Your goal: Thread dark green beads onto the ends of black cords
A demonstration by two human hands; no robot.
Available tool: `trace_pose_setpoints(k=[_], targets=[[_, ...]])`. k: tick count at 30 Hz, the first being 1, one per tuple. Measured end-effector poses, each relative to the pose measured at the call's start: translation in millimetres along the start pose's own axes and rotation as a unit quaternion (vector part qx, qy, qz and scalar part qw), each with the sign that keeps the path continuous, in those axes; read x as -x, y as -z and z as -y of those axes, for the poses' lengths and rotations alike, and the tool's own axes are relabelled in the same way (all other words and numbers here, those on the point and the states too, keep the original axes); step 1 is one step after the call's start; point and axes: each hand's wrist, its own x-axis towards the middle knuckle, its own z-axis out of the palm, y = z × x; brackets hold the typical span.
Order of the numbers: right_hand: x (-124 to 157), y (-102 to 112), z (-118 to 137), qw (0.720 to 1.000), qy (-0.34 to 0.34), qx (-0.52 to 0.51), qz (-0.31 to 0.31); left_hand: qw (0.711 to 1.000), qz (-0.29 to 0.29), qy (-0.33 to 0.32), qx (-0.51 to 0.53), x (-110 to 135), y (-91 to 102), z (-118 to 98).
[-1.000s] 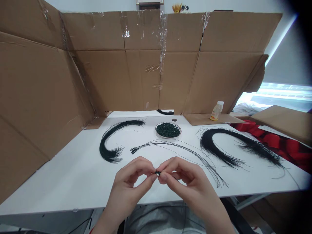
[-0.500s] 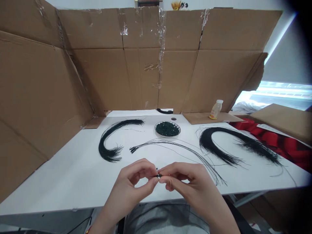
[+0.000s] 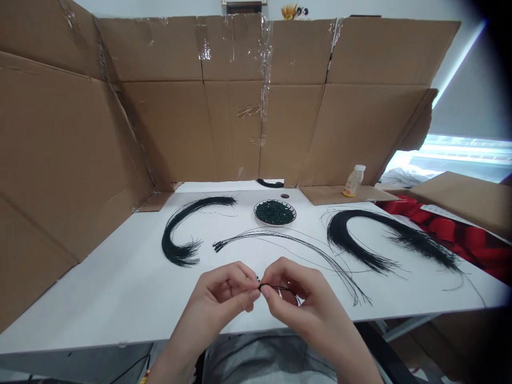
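My left hand (image 3: 222, 293) and my right hand (image 3: 300, 293) meet fingertip to fingertip above the table's front edge. Both are closed in a pinch on a thin black cord (image 3: 282, 288), which loops back under my right fingers. Tiny dark bits (image 3: 258, 279) poke up between the fingertips; their exact form is too small to tell. Just beyond my hands lies a loose bunch of black cords (image 3: 296, 238) with small dark knobs (image 3: 218, 246) at its left end. Farther back is a plate (image 3: 256, 217) heaped with small dark green pieces (image 3: 275, 211).
A curved bundle of dark strands (image 3: 170, 242) lies at left, and a thicker black bundle (image 3: 340, 229) at right. Cardboard walls (image 3: 224, 128) enclose the white table (image 3: 120, 298) at the back and left. A small bottle (image 3: 354, 181) stands on a cardboard flap at back right.
My right hand has shifted its grip and turned a little, its fingers more upright. A length of cord now shows under its fingers. My left hand stays nearly in place.
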Motion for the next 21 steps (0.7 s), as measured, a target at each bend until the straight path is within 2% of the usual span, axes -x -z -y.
trace_pose_setpoints(k=[7,14,21], targets=[[2.1,-2.2,-2.3,0.994,-0.05,-0.09,0.041,1.0,-0.006,-0.005,0.001,2.2,0.3,1.4],[1.4,-1.5,-0.3,0.998,-0.017,-0.065,0.021,1.0,-0.006,0.004,-0.007,2.9,-1.2,0.8],[3.1,-0.1,-3.9,0.995,-0.037,-0.089,0.03,1.0,-0.013,0.006,-0.015,2.4,1.2,1.8]])
